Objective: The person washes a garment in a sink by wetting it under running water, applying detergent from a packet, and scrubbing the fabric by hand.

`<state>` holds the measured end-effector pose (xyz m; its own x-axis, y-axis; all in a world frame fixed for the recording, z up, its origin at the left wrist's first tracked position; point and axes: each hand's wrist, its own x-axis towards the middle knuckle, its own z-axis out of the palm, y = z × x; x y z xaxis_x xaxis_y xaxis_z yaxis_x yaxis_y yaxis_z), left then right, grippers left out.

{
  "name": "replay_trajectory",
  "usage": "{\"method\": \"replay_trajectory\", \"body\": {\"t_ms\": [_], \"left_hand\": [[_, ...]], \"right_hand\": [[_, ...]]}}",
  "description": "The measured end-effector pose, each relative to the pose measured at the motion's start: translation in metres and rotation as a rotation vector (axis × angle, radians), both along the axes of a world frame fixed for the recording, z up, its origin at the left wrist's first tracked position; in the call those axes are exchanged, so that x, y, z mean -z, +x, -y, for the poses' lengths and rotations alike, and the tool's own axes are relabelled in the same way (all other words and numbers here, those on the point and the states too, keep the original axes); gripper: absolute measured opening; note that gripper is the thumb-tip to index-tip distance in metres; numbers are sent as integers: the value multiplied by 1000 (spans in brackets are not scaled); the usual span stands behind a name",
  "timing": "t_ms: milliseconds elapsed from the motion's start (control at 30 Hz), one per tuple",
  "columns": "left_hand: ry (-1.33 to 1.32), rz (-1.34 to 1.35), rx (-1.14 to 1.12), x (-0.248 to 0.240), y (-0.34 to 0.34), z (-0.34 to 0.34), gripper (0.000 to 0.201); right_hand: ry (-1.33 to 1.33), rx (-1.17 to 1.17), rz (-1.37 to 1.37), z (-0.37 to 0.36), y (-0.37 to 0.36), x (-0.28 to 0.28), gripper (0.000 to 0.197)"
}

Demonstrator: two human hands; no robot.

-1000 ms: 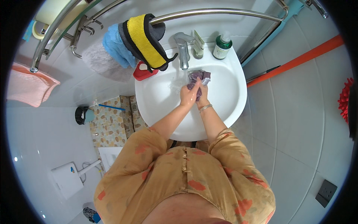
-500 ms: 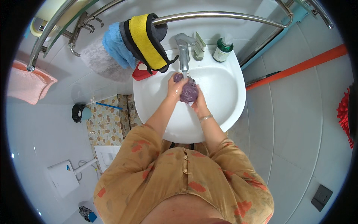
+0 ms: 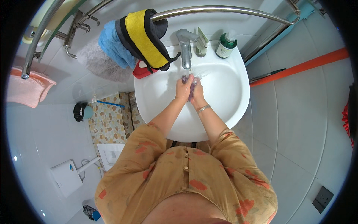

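Over the white washbasin (image 3: 225,102), a wet, bunched purple cloth (image 3: 192,89) is squeezed narrow between my two hands under the faucet (image 3: 185,46). My left hand (image 3: 182,90) is closed round its left side, thumb on top. My right hand (image 3: 198,92), with a bracelet on the wrist, presses in from the other side. Much of the cloth is hidden by fingers and palms. Water shows just below the spout and splashes at the basin's back wall.
On the basin's back rim stand a green pump bottle (image 3: 226,45), a pale green tube (image 3: 201,44) and a red soap dish (image 3: 143,70). Yellow-and-grey (image 3: 143,39) and blue cloths (image 3: 113,44) hang from a curved metal rail (image 3: 220,10). An orange pole (image 3: 298,67) leans at right.
The purple cloth was a wide, rounded bundle; now it is squeezed much smaller between my hands. My right hand has come closer to my left, and the view has shifted slightly.
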<state>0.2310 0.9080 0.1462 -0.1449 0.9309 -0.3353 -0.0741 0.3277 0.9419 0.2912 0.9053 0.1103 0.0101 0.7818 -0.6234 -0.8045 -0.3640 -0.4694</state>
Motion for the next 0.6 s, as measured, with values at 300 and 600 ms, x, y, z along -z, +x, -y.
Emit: {"method": "replay_trajectory", "body": {"t_ms": [300,600], "left_hand": [[-49,805,-264,23,5,-34,37],[-340,814,140,-10,-26,-25,49]], "right_hand": [[239,-161,911,-19,20,-21,42],[662,-397,1467,-30,46,-56,24]]}}
